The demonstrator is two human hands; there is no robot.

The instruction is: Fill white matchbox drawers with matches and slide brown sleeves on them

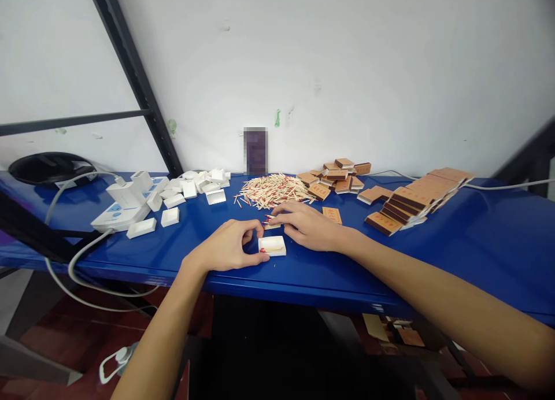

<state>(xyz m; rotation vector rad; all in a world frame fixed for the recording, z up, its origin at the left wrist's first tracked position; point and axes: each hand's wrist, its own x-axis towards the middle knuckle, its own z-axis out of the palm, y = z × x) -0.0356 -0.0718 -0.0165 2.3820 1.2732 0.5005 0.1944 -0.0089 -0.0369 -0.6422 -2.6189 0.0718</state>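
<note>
Between the thumb and index finger of my left hand (234,244) is a small white tray (280,247), lying on the blue table near its front edge. A few red-tipped matches (272,250) lie inside it. My right hand (306,225) is just behind and to the right, palm down, its bent fingertips on a few loose matches (269,222); whether it grips any is hidden. Behind both hands lies a large heap of matches (277,189). A single brown matchbox cover (332,215) lies flat beyond my right wrist.
White empty trays (210,183) are piled at the back left, beside a power strip (121,215) with cables. Brown matchboxes form a pile (342,177) at the back and leaning rows (416,197) on the right. A dark pixelated object (255,151) stands against the wall.
</note>
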